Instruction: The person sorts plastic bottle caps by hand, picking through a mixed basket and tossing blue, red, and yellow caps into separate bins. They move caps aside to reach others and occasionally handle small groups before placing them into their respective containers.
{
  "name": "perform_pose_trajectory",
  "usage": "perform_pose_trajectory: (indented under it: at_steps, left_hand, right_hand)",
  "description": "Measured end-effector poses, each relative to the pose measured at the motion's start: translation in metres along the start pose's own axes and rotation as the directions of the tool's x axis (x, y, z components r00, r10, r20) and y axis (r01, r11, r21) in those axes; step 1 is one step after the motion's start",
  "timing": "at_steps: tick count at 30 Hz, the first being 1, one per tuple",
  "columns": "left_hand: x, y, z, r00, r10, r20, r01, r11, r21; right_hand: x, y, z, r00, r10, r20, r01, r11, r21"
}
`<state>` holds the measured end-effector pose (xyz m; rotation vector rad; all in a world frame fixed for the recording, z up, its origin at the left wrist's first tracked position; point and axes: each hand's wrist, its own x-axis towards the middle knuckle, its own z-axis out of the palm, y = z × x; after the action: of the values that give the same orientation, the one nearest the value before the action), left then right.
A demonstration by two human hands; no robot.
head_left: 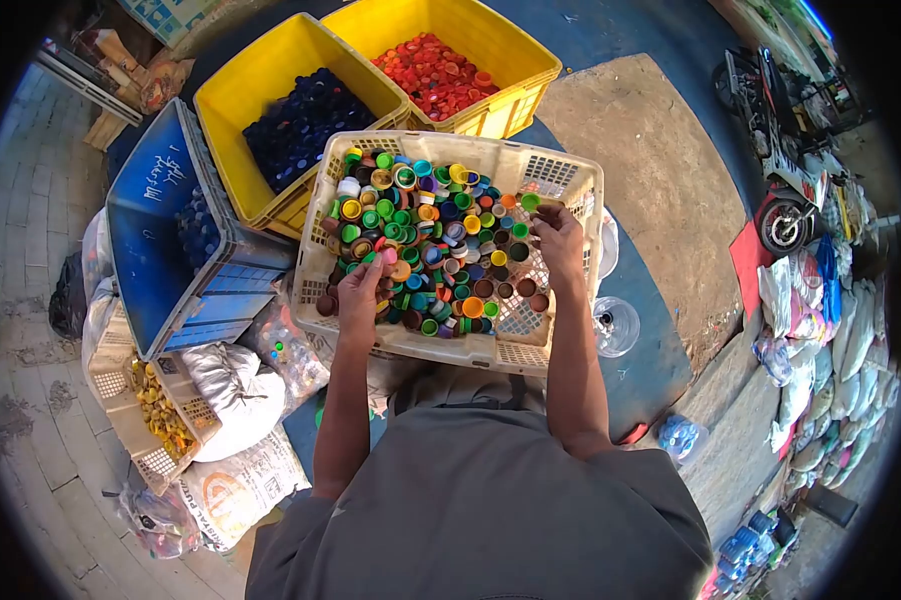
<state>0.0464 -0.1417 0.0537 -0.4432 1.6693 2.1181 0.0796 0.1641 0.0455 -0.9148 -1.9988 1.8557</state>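
A cream plastic crate point(450, 352) sits tilted in front of me, full of mixed bottle caps point(435, 240) in green, brown, orange, white, blue and purple. Over its left part, my left hand point(360, 284) is closed, with a pink cap point(388, 257) and a green one at its fingertips. My right hand point(558, 240) is at the crate's right side, fingers curled, with a bright green bottle cap point(530, 201) at the fingertips. Beneath that hand, part of the crate's slotted floor shows between scattered brown caps.
Behind the crate stand yellow bins with dark blue caps point(305, 125) and red caps point(432, 75). A blue bin point(160, 190) is at left, above a crate of yellow caps point(160, 410). Sacks point(245, 490) lie nearby. At right are a clear container point(615, 327) and a motorcycle point(785, 195).
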Motion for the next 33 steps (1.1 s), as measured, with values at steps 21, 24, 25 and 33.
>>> perform_pose_trajectory:
  at_steps: [21, 24, 25, 33]
  left_hand:
    - [0.028, -0.012, 0.031, 0.923, 0.249, 0.293, -0.375, 0.746, 0.551]
    - [0.05, -0.012, 0.053, 0.893, 0.203, 0.402, -0.447, 0.507, 0.737]
    - [0.058, -0.016, 0.058, 0.869, 0.231, 0.437, -0.494, 0.421, 0.76]
    - [0.073, -0.028, 0.104, 0.854, 0.197, 0.481, -0.465, -0.126, 0.876]
  right_hand:
    - [0.049, 0.051, 0.035, 0.993, -0.096, 0.061, 0.103, 0.533, -0.84]
    - [0.058, 0.058, 0.032, 0.997, -0.067, 0.044, 0.075, 0.58, -0.811]
    - [0.059, 0.058, 0.029, 0.997, -0.06, 0.046, 0.072, 0.59, -0.804]
    - [0.044, 0.052, 0.037, 0.984, -0.042, 0.175, 0.171, 0.513, -0.841]
